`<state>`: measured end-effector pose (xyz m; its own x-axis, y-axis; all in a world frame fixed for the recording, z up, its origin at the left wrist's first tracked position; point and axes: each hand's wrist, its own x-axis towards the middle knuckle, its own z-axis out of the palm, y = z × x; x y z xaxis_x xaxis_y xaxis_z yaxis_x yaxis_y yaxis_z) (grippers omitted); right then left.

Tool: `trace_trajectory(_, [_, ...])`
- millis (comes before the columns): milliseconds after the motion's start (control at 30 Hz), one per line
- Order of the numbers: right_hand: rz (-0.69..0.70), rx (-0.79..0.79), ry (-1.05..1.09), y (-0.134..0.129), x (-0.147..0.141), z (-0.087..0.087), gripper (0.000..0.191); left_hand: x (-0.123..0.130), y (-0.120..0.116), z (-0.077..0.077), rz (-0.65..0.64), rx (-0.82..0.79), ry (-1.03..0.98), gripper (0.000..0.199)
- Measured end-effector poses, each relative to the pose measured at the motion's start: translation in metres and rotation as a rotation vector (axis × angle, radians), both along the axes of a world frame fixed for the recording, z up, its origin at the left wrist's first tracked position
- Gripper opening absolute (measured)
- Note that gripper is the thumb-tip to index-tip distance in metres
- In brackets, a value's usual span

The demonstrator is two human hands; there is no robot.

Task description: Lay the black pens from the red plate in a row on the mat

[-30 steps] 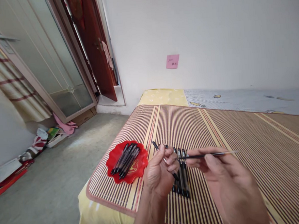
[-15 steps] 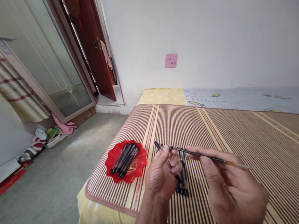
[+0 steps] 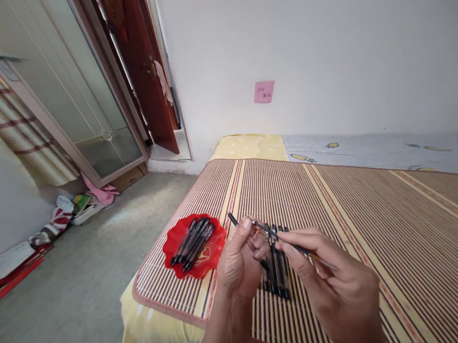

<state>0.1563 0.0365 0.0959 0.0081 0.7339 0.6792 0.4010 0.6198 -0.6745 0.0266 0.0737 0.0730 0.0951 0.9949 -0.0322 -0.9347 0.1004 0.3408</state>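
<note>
My left hand (image 3: 241, 259) is closed around a black pen barrel (image 3: 233, 219), which slants through the fist and shows at both ends. Between my right hand's (image 3: 335, 289) thumb and fingers is a thin pen refill (image 3: 266, 228), dark at the front and amber further back. The refill's tip is at my left thumb and forefinger; whether these pinch a small part there I cannot tell. Behind and below the hands, several black pens (image 3: 277, 275) lie side by side on the bamboo mat (image 3: 293, 188), partly covered by my fingers.
To the left, a red scalloped plate (image 3: 168, 236) holds several black pens (image 3: 195, 244). The mat covers a bed with a yellow sheet (image 3: 161, 327). A pink note (image 3: 264, 91) is stuck to the wall. Concrete floor (image 3: 84, 286) lies beyond the bed's left edge.
My right hand has moved left and closer to the left hand, its fingers now gripping the refill nearer the tip. The left hand has shifted slightly left, uncovering more of the pens on the mat.
</note>
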Motion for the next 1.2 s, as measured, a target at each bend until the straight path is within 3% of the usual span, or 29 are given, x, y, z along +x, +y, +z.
trace_trajectory(233, [0.122,-0.335,0.257,0.013,-0.002,-0.013,0.015,-0.007,0.002,0.0,0.124,0.092,0.146,0.023])
trace_trajectory(333, [0.136,-0.425,0.268,0.017,-0.004,-0.015,0.021,-0.007,0.003,-0.001,0.164,0.108,0.215,0.023])
trace_trajectory(700, [0.071,-0.26,-0.102,0.023,-0.008,-0.027,0.019,-0.016,0.003,0.003,0.42,0.102,0.33,0.022])
trace_trajectory(833, [0.125,-0.292,-0.156,0.026,-0.008,-0.031,0.019,-0.012,0.0,0.004,0.389,0.095,0.387,0.023])
trace_trajectory(1000, [0.189,-0.354,-0.05,0.021,-0.023,-0.03,0.02,-0.002,-0.006,0.002,0.315,0.085,0.452,0.017])
trace_trajectory(1200, [0.142,-0.355,0.034,0.018,-0.03,-0.033,0.016,0.006,-0.013,0.004,0.25,-0.041,0.662,0.022])
